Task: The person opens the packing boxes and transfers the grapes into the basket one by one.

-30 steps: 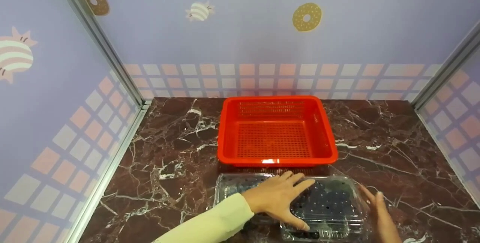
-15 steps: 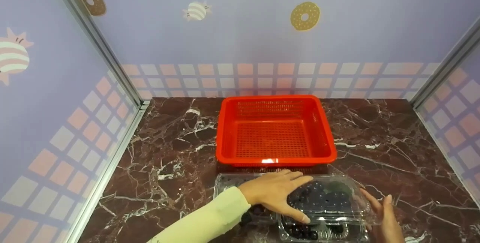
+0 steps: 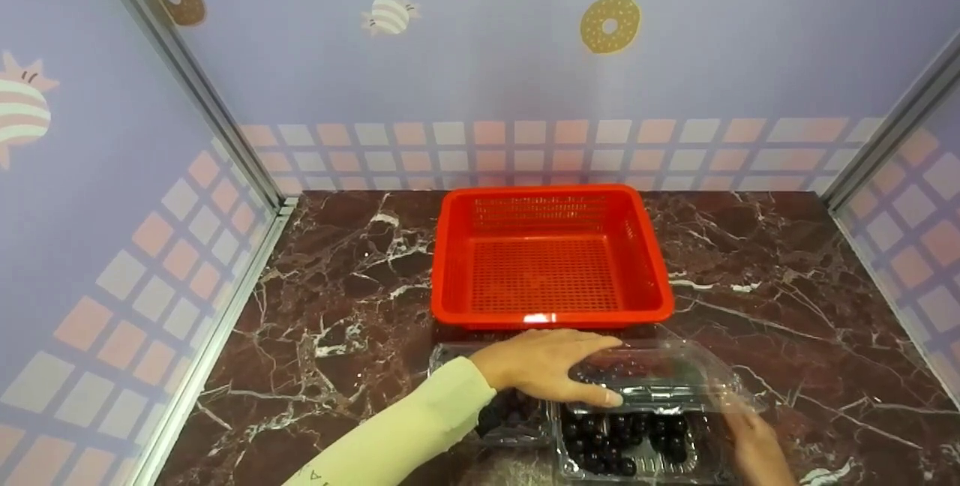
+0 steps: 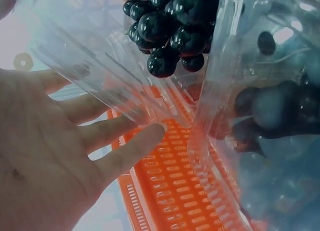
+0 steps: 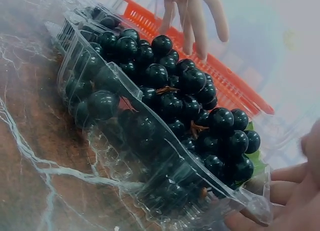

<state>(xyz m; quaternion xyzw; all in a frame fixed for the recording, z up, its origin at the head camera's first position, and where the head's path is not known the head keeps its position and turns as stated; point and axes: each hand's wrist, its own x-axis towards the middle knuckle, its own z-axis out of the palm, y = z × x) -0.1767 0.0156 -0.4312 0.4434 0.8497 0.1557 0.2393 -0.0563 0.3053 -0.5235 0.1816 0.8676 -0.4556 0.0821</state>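
A clear plastic clamshell box (image 3: 637, 463) of dark grapes (image 5: 170, 101) stands near the front edge, with its lid (image 3: 660, 373) tilted up toward the back. My left hand (image 3: 551, 366) lies along the lid's left side with fingers spread. In the left wrist view, the fingers (image 4: 127, 151) are straight against the clear plastic. At the box's right end is my right hand (image 3: 757, 441), its fingers (image 5: 287, 183) extended at the rim's corner and the thumb apart. A second clamshell box (image 3: 517, 433) with dark fruit sits on the left, partly hidden by my left forearm.
A red perforated basket (image 3: 442, 261) with nothing in it stands just behind the boxes on the brown marbled tabletop (image 3: 337, 321). Patterned panels (image 3: 495, 58) close off the back and both sides.
The lid of the right box has swung up and back, uncovering the grapes. My left hand has shifted slightly up with it. My right hand has stayed at the box's right end.
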